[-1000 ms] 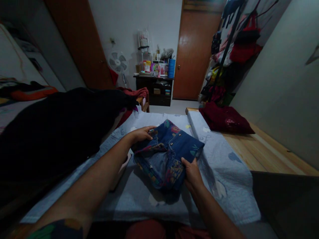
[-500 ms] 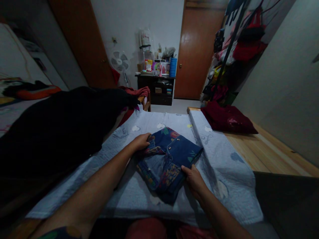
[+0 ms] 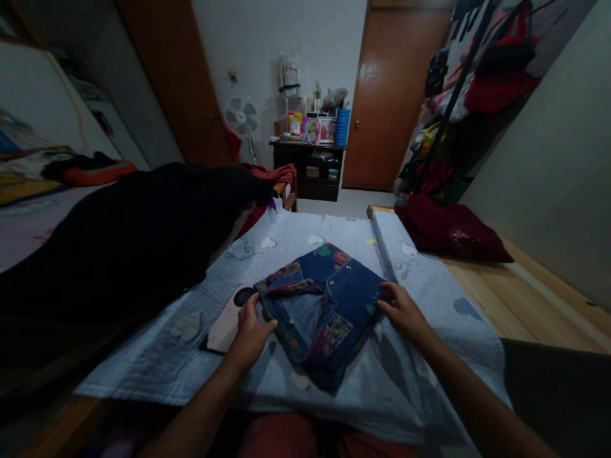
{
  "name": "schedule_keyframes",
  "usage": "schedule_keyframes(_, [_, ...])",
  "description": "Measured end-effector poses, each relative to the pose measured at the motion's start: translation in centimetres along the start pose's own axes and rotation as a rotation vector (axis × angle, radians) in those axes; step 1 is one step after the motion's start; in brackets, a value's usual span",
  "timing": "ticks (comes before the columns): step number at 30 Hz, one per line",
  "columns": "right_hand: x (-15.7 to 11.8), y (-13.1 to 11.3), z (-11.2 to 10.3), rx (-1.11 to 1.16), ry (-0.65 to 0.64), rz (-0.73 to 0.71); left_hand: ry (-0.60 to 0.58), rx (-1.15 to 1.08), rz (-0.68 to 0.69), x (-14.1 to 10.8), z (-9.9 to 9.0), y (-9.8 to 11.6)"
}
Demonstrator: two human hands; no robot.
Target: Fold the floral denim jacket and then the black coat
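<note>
A folded blue denim jacket point(image 3: 360, 289) with a floral-patterned collar and metal buttons lies flat on the light blue sheet, its neck opening facing me. Beside its left corner is my left hand point(image 3: 249, 331), thumb and fingers apart, fingertips at the edge of the cloth. My right hand point(image 3: 403, 312) touches the jacket's right corner, with a gap between thumb and fingers. A pink phone point(image 3: 224, 324) with a round dark camera ring lies just left of my left hand, partly covered by it.
A large dark cloth heap point(image 3: 128, 235) fills the left side. On the wooden boards point(image 3: 482, 286) at right sits a folded maroon garment point(image 3: 453, 229). Beyond the bed stand a fan point(image 3: 242, 117) and a dark shelf point(image 3: 305, 172). Clothes and bags point(image 3: 496, 70) hang at the right.
My left hand has come down toward me from the jacket's upper left edge, uncovering the phone. My right hand has shifted up and outward to the right corner. The view has turned slightly left.
</note>
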State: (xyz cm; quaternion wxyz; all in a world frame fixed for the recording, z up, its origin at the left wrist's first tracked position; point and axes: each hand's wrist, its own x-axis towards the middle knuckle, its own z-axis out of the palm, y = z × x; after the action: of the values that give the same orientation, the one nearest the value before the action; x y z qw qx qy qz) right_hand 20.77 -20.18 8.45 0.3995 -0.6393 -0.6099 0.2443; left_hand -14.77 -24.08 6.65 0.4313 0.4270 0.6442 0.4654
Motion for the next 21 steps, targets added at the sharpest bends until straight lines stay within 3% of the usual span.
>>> schedule_keyframes(3, [3.5, -0.2, 1.1, -0.218, -0.046, -0.082, -0.009, -0.269, -0.243, -0.6, 0.4, 0.5])
schedule_keyframes(6, [6.5, -0.3, 2.7, -0.389, -0.089, -0.037, -0.075, -0.486, -0.413, -0.9, 0.8, 1.5])
schedule_keyframes(10, [9.1, -0.3, 4.8, -0.425, -0.109, 0.004, -0.118, -0.610, -0.587, -1.7, 1.5, 2.9])
schedule_keyframes(16, [10.0, -0.2, 6.8, -0.452, -0.134, 0.039, -0.072, -0.656, -0.682, -1.9, 3.0, 3.7])
schedule_keyframes(21, [8.0, -1.6, 8.3, -0.419, -0.104, -0.193, -0.102, -0.713, -0.663, -1.0, 3.9, 3.1])
